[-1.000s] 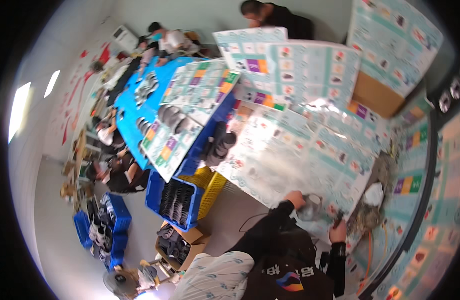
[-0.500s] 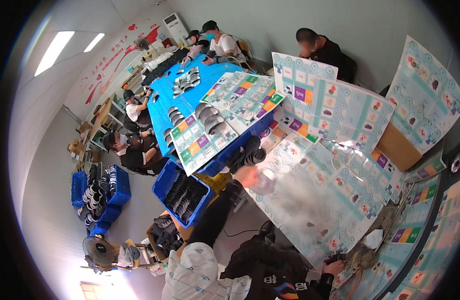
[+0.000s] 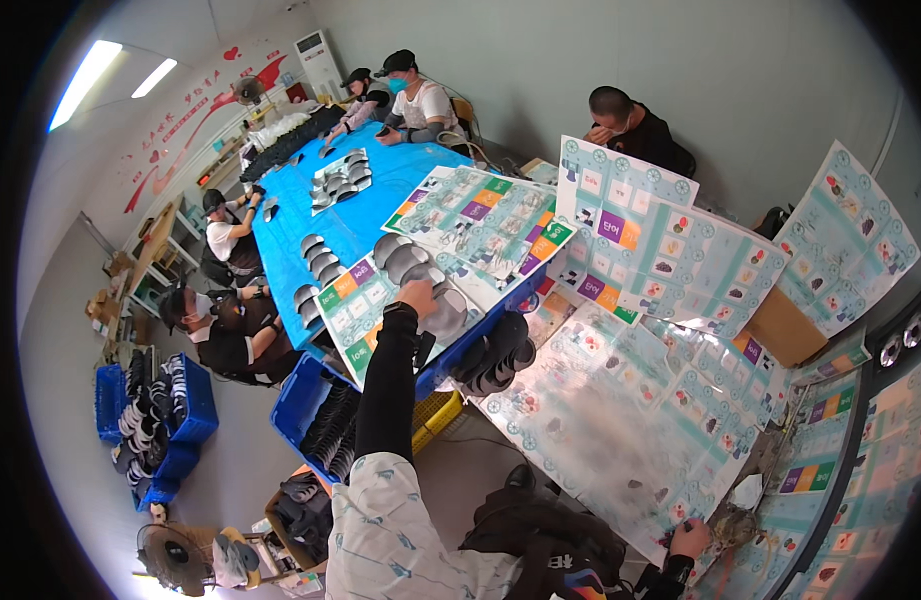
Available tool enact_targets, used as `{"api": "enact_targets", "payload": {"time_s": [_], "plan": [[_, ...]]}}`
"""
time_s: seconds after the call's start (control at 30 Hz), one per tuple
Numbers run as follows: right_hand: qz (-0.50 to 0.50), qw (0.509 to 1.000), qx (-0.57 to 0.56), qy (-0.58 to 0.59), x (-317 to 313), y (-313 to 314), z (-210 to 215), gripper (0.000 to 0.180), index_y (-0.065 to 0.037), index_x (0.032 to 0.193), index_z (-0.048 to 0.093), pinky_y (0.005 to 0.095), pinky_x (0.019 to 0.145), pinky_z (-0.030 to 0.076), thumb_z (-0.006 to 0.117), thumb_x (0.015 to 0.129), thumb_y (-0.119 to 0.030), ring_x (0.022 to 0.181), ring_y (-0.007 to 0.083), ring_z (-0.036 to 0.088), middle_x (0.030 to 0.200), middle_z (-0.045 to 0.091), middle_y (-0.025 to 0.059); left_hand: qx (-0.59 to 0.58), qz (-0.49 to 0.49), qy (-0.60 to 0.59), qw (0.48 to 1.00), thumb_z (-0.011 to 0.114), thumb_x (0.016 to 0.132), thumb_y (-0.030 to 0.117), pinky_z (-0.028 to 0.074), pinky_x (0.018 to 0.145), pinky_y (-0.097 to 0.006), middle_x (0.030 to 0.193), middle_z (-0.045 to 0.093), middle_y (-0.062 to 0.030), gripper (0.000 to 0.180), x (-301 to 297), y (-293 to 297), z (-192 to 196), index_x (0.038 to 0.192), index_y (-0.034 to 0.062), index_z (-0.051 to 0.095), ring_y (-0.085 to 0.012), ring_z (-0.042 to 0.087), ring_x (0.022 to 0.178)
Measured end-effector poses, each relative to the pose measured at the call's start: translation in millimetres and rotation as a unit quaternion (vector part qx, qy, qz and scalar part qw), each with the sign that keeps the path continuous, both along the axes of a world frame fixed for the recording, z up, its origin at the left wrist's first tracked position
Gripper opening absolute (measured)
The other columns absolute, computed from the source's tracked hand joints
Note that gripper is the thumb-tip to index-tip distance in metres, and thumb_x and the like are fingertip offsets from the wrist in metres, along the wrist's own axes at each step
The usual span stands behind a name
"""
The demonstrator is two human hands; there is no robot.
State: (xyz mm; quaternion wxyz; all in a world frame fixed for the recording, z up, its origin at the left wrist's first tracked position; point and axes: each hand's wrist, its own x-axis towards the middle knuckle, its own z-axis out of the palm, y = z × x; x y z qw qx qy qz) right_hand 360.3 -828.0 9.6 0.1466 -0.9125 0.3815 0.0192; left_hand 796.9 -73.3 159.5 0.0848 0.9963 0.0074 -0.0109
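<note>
At the end of a stretched-out arm, my left hand [image 3: 417, 297] is closed on the edge of a curved grey shell piece [image 3: 445, 316], over the printed sheet at the near end of the blue table. Other grey shell pieces [image 3: 401, 260] lie overlapped just beyond my fingers. Low on the right, my right hand [image 3: 692, 538] is curled at the corner of a large printed board [image 3: 591, 400]. Something small and dark shows by its fingers, too unclear to name. A greyish smear covers the middle of that board.
Dark curved pieces [image 3: 496, 355] hang in a stack beside the table edge. A blue crate [image 3: 299, 410] holds rows of black pieces, with a yellow crate [image 3: 438, 420] beside it. Printed panels [image 3: 716, 260] stand upright behind the board. Several people sit around the blue-covered table [image 3: 291, 215].
My left hand has swung left and away from me, from above the large board to the sheet on the table, carrying the grey shell piece. My right hand stays near the board's corner.
</note>
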Motion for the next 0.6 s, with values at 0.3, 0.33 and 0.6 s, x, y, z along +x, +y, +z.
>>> {"api": "enact_targets", "payload": {"time_s": [0.3, 0.33, 0.6], "plan": [[0.066, 0.997, 0.002, -0.047, 5, 81, 22, 0.02, -0.001, 0.097, 0.067, 0.0489, 0.089, 0.047, 0.07, 0.077, -0.006, 0.1, 0.0381, 0.06, 0.094, 0.063, 0.018, -0.088, -0.071, -0.029, 0.993, 0.067, 0.074, 0.013, 0.054, 0.079, -0.049, 0.089, 0.072, -0.0178, 0.014, 65, 53, -50, 0.087, 0.0078, 0.071, -0.0386, 0.069, 0.088], [0.072, 0.996, 0.01, -0.059, 5, 86, 23, 0.021, -0.001, 0.096, 0.067, 0.0481, 0.087, 0.047, 0.07, 0.076, -0.006, 0.099, 0.0381, 0.06, 0.094, 0.063, 0.0178, -0.107, -0.07, -0.038, 0.991, 0.065, 0.076, 0.01, 0.054, 0.081, -0.048, 0.092, 0.073, -0.0171, 0.016, 68, 56, -54, 0.09, 0.0094, 0.073, -0.038, 0.069, 0.089], [0.095, 0.99, -0.004, -0.105, 17, 104, 41, 0.021, -0.001, 0.095, 0.069, 0.0474, 0.09, 0.049, 0.069, 0.075, -0.006, 0.098, 0.0396, 0.061, 0.097, 0.064, 0.0192, -0.099, -0.015, -0.353, 0.93, 0.059, 0.083, 0.005, 0.053, 0.084, -0.05, 0.096, 0.065, -0.0171, 0.029, 27, -2, -59, 0.11, 0.0029, 0.069, -0.0395, 0.065, 0.091]]}}
